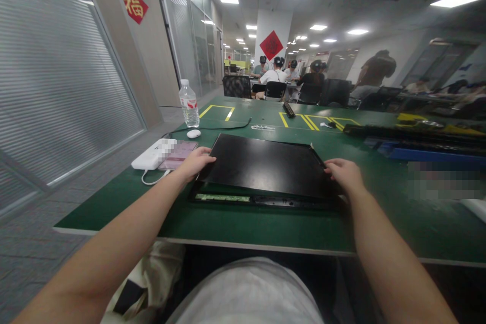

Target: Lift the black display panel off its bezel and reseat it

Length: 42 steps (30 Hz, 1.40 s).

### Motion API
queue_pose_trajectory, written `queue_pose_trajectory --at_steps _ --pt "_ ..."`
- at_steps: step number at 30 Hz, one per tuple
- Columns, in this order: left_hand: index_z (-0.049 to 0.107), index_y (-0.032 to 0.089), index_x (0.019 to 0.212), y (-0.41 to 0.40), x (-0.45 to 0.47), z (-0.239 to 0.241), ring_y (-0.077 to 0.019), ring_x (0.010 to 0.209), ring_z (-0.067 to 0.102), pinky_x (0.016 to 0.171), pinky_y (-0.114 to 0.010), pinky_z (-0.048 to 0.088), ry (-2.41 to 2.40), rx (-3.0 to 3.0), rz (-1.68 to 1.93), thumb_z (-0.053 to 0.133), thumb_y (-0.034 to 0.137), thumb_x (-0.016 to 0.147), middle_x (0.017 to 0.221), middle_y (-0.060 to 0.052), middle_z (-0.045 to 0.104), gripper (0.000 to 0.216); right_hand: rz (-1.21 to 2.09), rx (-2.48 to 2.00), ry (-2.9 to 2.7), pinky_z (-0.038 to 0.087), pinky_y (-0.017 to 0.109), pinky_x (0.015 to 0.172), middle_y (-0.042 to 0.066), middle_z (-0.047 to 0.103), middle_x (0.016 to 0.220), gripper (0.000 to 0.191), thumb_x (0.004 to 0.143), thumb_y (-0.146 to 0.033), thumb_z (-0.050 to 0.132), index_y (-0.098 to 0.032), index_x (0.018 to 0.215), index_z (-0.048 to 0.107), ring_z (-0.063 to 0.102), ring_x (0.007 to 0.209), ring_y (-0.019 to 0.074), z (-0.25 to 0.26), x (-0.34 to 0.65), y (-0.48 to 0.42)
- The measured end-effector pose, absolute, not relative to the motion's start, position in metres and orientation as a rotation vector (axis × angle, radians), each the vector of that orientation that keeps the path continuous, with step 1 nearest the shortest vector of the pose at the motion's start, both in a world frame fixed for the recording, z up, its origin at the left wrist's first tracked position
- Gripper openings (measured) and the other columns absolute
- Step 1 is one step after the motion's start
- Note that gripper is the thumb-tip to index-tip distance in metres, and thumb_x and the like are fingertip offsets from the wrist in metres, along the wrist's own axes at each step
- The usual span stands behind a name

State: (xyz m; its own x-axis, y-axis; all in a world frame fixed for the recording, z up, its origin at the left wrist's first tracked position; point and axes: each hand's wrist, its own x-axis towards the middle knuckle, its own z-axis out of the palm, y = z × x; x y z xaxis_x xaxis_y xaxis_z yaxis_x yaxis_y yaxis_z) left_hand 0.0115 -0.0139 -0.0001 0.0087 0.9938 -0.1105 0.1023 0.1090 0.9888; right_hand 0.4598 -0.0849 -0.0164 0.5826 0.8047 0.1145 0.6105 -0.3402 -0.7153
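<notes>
A flat, glossy black screen panel (266,162) lies slightly tilted above a dark frame (299,203) in front of me. Along the frame's near side a green circuit strip (223,198) shows. My left hand (198,161) pinches the panel's left edge between thumb and fingers. At the right edge, the thumb and fingers of my right hand (345,174) are closed on the same panel. What lies beneath the panel is hidden.
On the green table (125,207) stand a water bottle (189,104) and a white power bank (154,154) cabled to a phone (178,154). A small white case (193,133) sits beyond them. Dark strips and a blue piece (421,152) lie right. People sit further back.
</notes>
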Motion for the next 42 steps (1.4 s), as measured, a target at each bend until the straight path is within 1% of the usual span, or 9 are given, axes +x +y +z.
queue_pose_trajectory --at_steps 7,13,19,25,32,37,42 --pt "0.061 0.02 0.088 -0.014 0.012 0.0 -0.0229 0.065 0.068 0.057 -0.031 0.05 1.351 1.226 1.079 0.075 0.018 0.055 0.067 0.0 0.068 0.036 0.312 -2.076 -1.14 0.049 0.026 0.056 0.006 0.076 0.078 0.027 0.076 -0.027 0.061 -0.018 0.096 0.077 0.063 0.053 0.0145 -0.016 0.459 -0.085" --pt "0.058 0.021 0.087 -0.015 0.011 -0.001 -0.0205 0.057 0.064 0.053 -0.029 0.047 1.351 1.227 1.075 0.072 0.018 0.055 0.064 0.001 0.067 0.035 0.329 -2.073 -1.137 0.049 0.026 0.055 0.005 0.076 0.08 0.028 0.078 -0.028 0.059 -0.019 0.098 0.077 0.062 0.053 0.014 -0.018 0.461 -0.083" --pt "0.058 0.021 0.086 -0.011 0.01 -0.005 -0.0197 0.055 0.063 0.051 -0.027 0.046 1.362 1.26 1.09 0.072 0.018 0.055 0.062 0.001 0.066 0.034 0.329 -2.054 -1.124 0.049 0.025 0.055 0.006 0.076 0.078 0.027 0.076 -0.025 0.06 -0.018 0.095 0.077 0.061 0.052 0.0135 -0.016 0.458 -0.086" --pt "0.058 0.021 0.088 -0.01 0.008 -0.007 -0.0197 0.054 0.063 0.052 -0.029 0.046 1.357 1.267 1.057 0.073 0.021 0.054 0.064 0.001 0.066 0.037 0.339 -2.048 -1.135 0.05 0.025 0.055 0.006 0.076 0.079 0.028 0.074 -0.024 0.06 -0.018 0.095 0.077 0.062 0.053 0.0137 -0.018 0.46 -0.085" --pt "0.058 0.021 0.088 -0.01 0.008 -0.007 -0.0212 0.059 0.064 0.055 -0.03 0.047 1.364 1.276 1.075 0.078 0.026 0.053 0.066 0.0 0.066 0.041 0.355 -2.054 -1.106 0.049 0.025 0.053 0.007 0.077 0.08 0.028 0.073 -0.023 0.061 -0.018 0.095 0.077 0.061 0.051 0.014 -0.017 0.459 -0.085" --pt "0.061 0.02 0.086 -0.008 0.006 -0.008 -0.0185 0.056 0.062 0.053 -0.027 0.045 1.316 1.29 1.167 0.081 0.031 0.056 0.064 0.001 0.066 0.038 0.35 -2.066 -1.114 0.051 0.026 0.057 0.006 0.076 0.079 0.028 0.073 -0.022 0.06 -0.018 0.094 0.078 0.061 0.051 0.0138 -0.017 0.46 -0.085" --pt "0.064 0.018 0.088 -0.003 0.003 -0.008 -0.0185 0.056 0.064 0.055 -0.028 0.046 1.239 1.268 1.176 0.086 0.032 0.053 0.066 -0.001 0.069 0.044 0.346 -2.048 -1.122 0.051 0.027 0.055 0.008 0.077 0.081 0.029 0.073 -0.023 0.06 -0.017 0.095 0.078 0.061 0.051 0.0145 -0.019 0.462 -0.085"
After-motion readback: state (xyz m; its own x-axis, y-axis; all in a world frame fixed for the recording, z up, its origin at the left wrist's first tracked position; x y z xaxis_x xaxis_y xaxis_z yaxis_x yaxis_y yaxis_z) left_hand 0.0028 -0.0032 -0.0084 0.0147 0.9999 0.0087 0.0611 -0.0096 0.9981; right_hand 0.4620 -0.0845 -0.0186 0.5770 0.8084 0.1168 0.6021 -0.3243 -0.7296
